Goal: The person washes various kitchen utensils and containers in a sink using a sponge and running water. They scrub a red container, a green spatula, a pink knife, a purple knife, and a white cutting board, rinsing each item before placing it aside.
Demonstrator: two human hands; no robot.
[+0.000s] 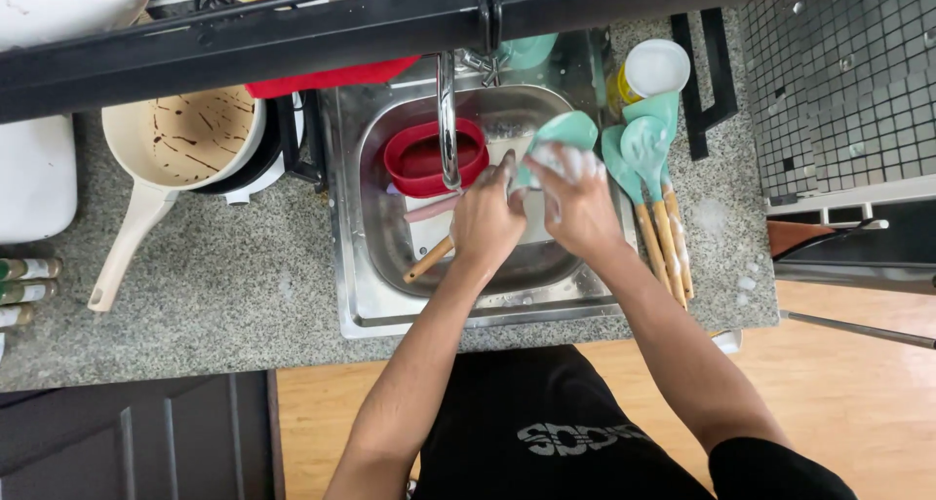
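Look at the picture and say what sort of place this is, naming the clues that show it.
Most likely a home kitchen: a steel sink with a tap set in a speckled stone counter, a dirty cream saucepan beside it, and teal spatulas lying to the right.

One view only — a camera on the person's head, looking almost straight down over the sink (363, 266) from standing height. The person's own torso and forearms enter from the bottom edge, and the hands sit close to the middle of the frame. The top edge reaches a dark rack (341, 22); the speckled tabletop (224, 295) spreads left — wooden floor (848, 393) shows lower right.
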